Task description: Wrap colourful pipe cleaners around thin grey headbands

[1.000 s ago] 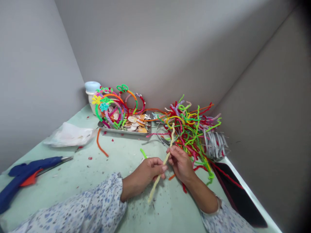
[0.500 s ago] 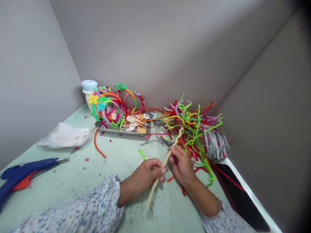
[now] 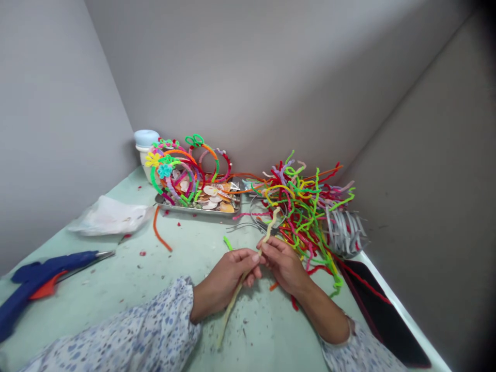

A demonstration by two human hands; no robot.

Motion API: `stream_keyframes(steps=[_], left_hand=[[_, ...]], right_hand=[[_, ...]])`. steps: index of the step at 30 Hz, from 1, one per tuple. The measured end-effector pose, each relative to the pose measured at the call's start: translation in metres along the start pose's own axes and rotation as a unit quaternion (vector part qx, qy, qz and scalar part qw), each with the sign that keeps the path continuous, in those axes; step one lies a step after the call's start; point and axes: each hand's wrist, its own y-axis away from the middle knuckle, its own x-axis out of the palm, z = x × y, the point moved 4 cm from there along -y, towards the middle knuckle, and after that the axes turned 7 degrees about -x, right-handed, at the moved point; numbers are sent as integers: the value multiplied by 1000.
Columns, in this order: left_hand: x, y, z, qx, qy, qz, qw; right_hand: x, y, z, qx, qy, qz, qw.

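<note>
Between my two hands runs a pale yellow pipe cleaner point(image 3: 233, 305), slanting from lower left to upper right. My left hand point(image 3: 229, 276) pinches it near the middle, and its straight lower end hangs down toward the table. Just above that, my right hand point(image 3: 284, 266) pinches it too, fingertips touching or nearly touching the left ones. The upper end is wavy and points away from me. Beyond it lies a tangled pile of coloured pipe cleaners point(image 3: 306, 206). A short green piece point(image 3: 227, 243) lies behind my left hand.
A metal tray point(image 3: 197, 211) holds shell pieces, with decorated headbands point(image 3: 182, 165) standing in it. Behind stands a blue-lidded jar point(image 3: 145, 138). To the left are a plastic bag point(image 3: 112, 217) and a blue glue gun point(image 3: 42, 276). At right are bundled grey headbands point(image 3: 346, 232) and a black pad point(image 3: 382, 310).
My right hand has slid down the pipe cleaner toward my left, closing the gap between them. The strip has shifted left, its lower end hanging further left. The view has turned slightly.
</note>
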Motion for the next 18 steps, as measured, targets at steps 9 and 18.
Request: stream_keyframes(steps=[9, 18], left_hand=[[3, 4, 0, -41, -16, 6, 999], [2, 4, 2, -40, -22, 2, 999]], right_hand=[[-11, -4, 1, -37, -15, -63, 997], [-10, -3, 1, -71, 40, -102, 991]])
